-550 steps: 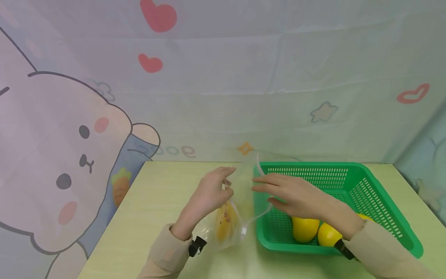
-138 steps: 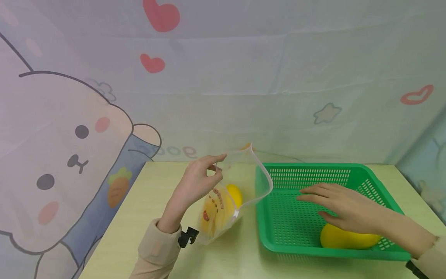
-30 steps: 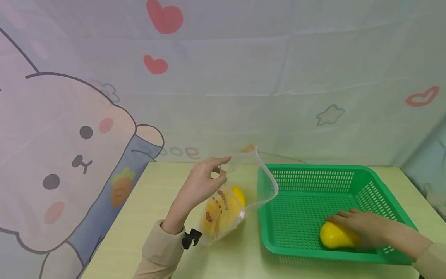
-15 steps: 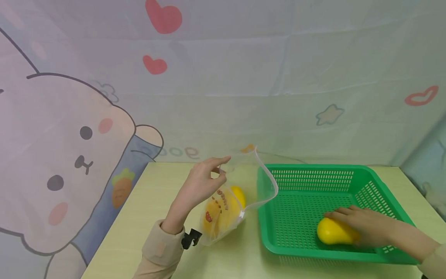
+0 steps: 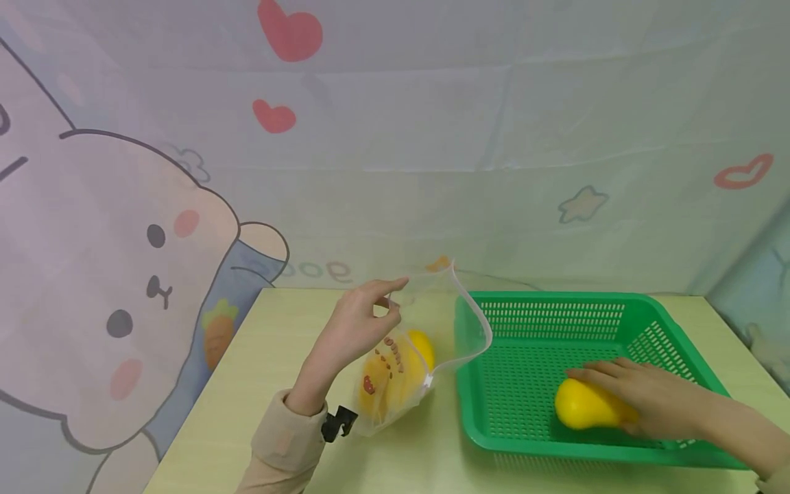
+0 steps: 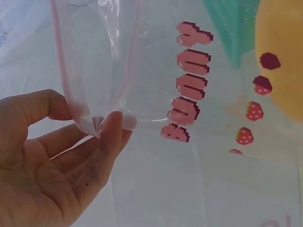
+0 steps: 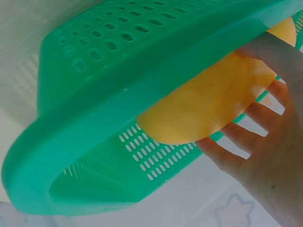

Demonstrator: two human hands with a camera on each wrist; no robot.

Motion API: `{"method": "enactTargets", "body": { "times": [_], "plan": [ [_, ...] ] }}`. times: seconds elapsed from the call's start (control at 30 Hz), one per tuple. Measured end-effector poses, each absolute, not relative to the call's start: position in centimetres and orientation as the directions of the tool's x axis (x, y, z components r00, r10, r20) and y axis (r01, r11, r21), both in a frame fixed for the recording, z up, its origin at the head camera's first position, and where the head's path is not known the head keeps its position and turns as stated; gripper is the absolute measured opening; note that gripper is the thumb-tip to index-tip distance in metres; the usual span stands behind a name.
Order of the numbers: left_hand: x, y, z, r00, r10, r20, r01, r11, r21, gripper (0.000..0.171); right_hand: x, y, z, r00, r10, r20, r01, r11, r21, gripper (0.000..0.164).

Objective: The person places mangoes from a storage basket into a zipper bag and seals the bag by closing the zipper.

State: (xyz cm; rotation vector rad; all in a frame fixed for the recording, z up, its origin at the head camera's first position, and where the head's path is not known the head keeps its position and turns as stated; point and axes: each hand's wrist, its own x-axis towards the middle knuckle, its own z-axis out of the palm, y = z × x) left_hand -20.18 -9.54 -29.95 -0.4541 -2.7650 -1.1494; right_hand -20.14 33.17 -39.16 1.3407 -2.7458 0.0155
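My left hand [image 5: 354, 329] pinches the rim of a clear zip bag [image 5: 441, 295], thumb against fingers, at its left side. The bag's mouth gapes toward the basket, with a white slider at its near corner. Pink letters and strawberries are printed on the bag, and yellow fruit [image 5: 422, 346] shows inside it. In the green basket [image 5: 555, 449] my right hand [image 5: 654, 398] grips a yellow mango [image 5: 583, 405] from above. The right wrist view shows thumb and fingers [image 6: 111, 137] of neither hand apart from their hold; there the mango [image 7: 203, 104] lies between thumb and fingers, partly behind the rim.
The basket stands on the right of a pale wooden table [image 5: 290, 322], close beside the bag. A printed cloth [image 5: 401, 137] hangs behind the table. The basket's raised rim runs between the mango and the table's near side.
Earlier, more yellow fruit lay in the basket and less in the bag. My right hand has come down onto the mango and shifted it slightly left. The left hand keeps its pinch.
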Motion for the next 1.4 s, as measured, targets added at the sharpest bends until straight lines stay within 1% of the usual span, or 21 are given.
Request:
{"method": "enactTargets", "body": {
  "times": [0.1, 0.4, 0.53, 0.73, 0.9, 0.97, 1.1, 1.17, 1.27, 1.37, 1.4],
  "plan": [
    [-20.2, -9.5, -30.0, -0.948, 0.231, 0.217, 0.317, 0.666, 0.675, 0.047, -19.8, 32.8, -38.9, -0.594, -0.792, 0.139, -0.793, 0.605, 0.061, 0.093],
    [-20.2, -9.5, -29.9, -0.949, 0.231, 0.214, 0.315, 0.662, 0.681, 0.047, -19.1, 31.4, -37.8, -0.548, -0.804, 0.231, -0.806, 0.581, 0.112, 0.095],
    [-20.2, -9.5, -29.9, -0.949, 0.232, 0.215, 0.316, 0.659, 0.682, 0.047, -19.0, 31.0, -37.3, -0.555, -0.800, 0.230, -0.803, 0.587, 0.105, 0.096],
    [-20.3, -9.5, -30.0, -0.948, 0.230, 0.221, 0.319, 0.665, 0.676, 0.047, -19.0, 30.3, -36.5, -0.584, -0.778, 0.231, -0.781, 0.616, 0.100, 0.104],
    [-20.3, -9.5, -30.0, -0.947, 0.231, 0.223, 0.321, 0.671, 0.668, 0.047, -19.2, 29.7, -35.8, -0.580, -0.769, 0.270, -0.771, 0.625, 0.123, 0.105],
    [-20.3, -9.5, -30.0, -0.947, 0.229, 0.223, 0.320, 0.673, 0.667, 0.047, -19.2, 29.5, -35.6, -0.573, -0.768, 0.286, -0.773, 0.622, 0.121, 0.101],
    [-20.4, -9.4, -30.0, -0.948, 0.225, 0.224, 0.317, 0.676, 0.665, 0.047, -19.3, 29.0, -35.0, -0.567, -0.760, 0.317, -0.777, 0.622, 0.100, 0.077],
    [-20.4, -9.4, -30.0, -0.948, 0.225, 0.224, 0.317, 0.677, 0.664, 0.047, -19.2, 28.9, -34.7, -0.567, -0.754, 0.331, -0.775, 0.625, 0.095, 0.075],
    [-20.4, -9.3, -30.0, -0.946, 0.229, 0.228, 0.323, 0.676, 0.662, 0.047, -19.0, 28.7, -34.2, -0.578, -0.741, 0.343, -0.763, 0.639, 0.096, 0.080],
    [-20.5, -9.3, -30.0, -0.945, 0.231, 0.232, 0.327, 0.675, 0.661, 0.047, -18.7, 28.7, -33.8, -0.591, -0.725, 0.354, -0.748, 0.656, 0.096, 0.096],
    [-20.5, -9.3, -30.0, -0.945, 0.231, 0.233, 0.328, 0.675, 0.661, 0.047, -18.6, 28.7, -33.7, -0.596, -0.720, 0.356, -0.744, 0.662, 0.094, 0.098]
  ]
}}
